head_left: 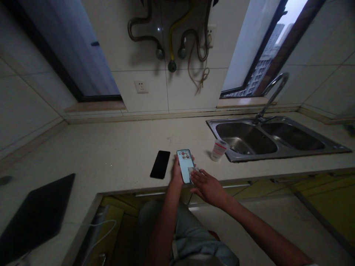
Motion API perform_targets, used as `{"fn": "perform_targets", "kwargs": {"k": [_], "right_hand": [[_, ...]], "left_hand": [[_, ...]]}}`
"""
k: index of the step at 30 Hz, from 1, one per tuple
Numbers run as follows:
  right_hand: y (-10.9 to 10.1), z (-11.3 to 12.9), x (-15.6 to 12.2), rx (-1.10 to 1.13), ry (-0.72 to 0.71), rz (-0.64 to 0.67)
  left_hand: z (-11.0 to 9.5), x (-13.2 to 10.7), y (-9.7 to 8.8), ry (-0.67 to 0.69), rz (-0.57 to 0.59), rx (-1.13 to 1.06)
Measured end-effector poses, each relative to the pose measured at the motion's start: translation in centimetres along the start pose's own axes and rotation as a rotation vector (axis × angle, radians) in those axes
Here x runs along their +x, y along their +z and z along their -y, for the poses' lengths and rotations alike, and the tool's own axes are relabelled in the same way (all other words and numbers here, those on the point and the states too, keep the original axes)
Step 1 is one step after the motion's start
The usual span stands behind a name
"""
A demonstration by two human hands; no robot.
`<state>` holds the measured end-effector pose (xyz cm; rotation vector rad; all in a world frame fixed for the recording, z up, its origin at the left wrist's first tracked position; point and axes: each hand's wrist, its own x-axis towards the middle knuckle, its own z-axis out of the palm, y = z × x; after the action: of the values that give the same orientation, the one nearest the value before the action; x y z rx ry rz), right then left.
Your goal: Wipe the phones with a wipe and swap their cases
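Note:
A light blue smartphone (185,164), its back with the round camera lenses facing up, rests in my left hand (176,173), whose fingers wrap round its sides. On the lower part of that back lies my right hand (206,186), pressing a small pale cloth or wipe (191,170) against it. The fingers cover most of this piece, so its exact kind is unclear. Just left of my hands a second phone (160,164), black and flat, lies on the counter. A clear plastic cup (219,150) with red print stands to the right, near the sink.
A steel double sink (232,159) with a curved tap (273,90) is set into the counter (111,147) at the right. At the far left lies a large flat black panel (39,210), with a white cable (107,222) hanging over the counter edge.

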<state>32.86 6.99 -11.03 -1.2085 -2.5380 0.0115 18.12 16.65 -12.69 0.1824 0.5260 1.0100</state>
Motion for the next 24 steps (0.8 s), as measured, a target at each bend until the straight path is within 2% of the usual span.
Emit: {"fn": "perform_targets", "kwargs": {"k": [5, 10, 14, 18, 24], "right_hand": [[1.3, 0.2, 1.2, -0.057, 0.124, -0.006], [1.8, -1.7, 5.3, -0.041, 0.269, -0.013], [2.1, -2.9, 8.2, 0.05, 0.3, 0.023], [3.1, -2.1, 8.8, 0.136, 0.325, -0.019], [4.2, -0.4, 8.7, 0.197, 0.287, -0.083]], "left_hand": [[0.4, 0.2, 0.0, 0.023, 0.002, 0.075], [0.8, 0.0, 0.2, 0.044, -0.07, 0.125], [0.7, -0.3, 0.3, 0.107, -0.059, 0.112], [0.7, -0.4, 0.3, 0.145, -0.009, 0.088], [0.8, -1.0, 0.7, 0.013, 0.064, 0.1]]}}
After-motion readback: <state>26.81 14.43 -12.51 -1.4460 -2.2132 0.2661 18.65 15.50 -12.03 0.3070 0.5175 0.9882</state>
